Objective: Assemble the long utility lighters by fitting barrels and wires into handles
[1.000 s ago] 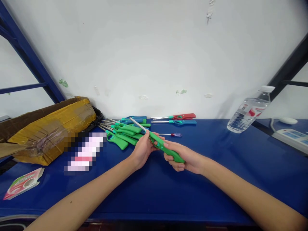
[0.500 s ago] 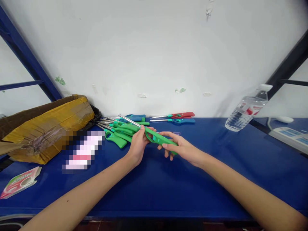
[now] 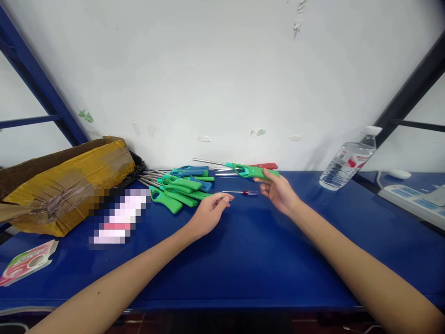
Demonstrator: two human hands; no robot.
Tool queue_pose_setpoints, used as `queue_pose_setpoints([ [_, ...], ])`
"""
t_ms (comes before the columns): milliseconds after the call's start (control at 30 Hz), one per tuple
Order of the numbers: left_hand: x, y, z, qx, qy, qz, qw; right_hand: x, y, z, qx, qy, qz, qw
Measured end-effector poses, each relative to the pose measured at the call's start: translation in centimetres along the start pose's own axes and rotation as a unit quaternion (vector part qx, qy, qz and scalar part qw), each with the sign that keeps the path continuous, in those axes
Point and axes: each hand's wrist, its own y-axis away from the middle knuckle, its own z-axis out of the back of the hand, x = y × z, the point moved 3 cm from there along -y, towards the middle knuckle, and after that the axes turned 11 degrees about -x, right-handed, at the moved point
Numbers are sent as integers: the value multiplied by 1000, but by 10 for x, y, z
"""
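My right hand (image 3: 278, 194) grips a green long-nosed gas lighter (image 3: 257, 172) by the end of its handle, with its metal tube pointing left. The lighter is in front of a red lighter (image 3: 267, 165) by the wall and hides part of it. My left hand (image 3: 210, 213) has its fingers curled in and the thumb against them, with nothing showing in it. It is just right of a pile of green and blue lighters (image 3: 182, 184). Between my hands lies a small screwdriver (image 3: 247, 193) with a clear purple-red handle.
On the left stands a taped cardboard box (image 3: 69, 185), with a pixelated patch beside it and a printed card (image 3: 29, 262) in front. A water bottle (image 3: 349, 160) and a white power strip (image 3: 413, 199) are on the right. The white wall (image 3: 222, 83) closes the back.
My left hand has let go of the green lighter and drawn its fingers in. My right hand has carried the lighter right and back towards the wall. The screwdriver is now uncovered.
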Motion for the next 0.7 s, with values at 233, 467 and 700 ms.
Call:
queue_pose_setpoints([
  [233,-11,17,0,144,-119,-206,961,6,-30,31,-137,-68,25,988],
  [467,-10,21,-4,192,-251,-352,881,4,-43,45,-199,-93,20,975],
  [700,-13,19,0,70,-317,-485,812,6,-13,13,-75,-119,-10,990],
])
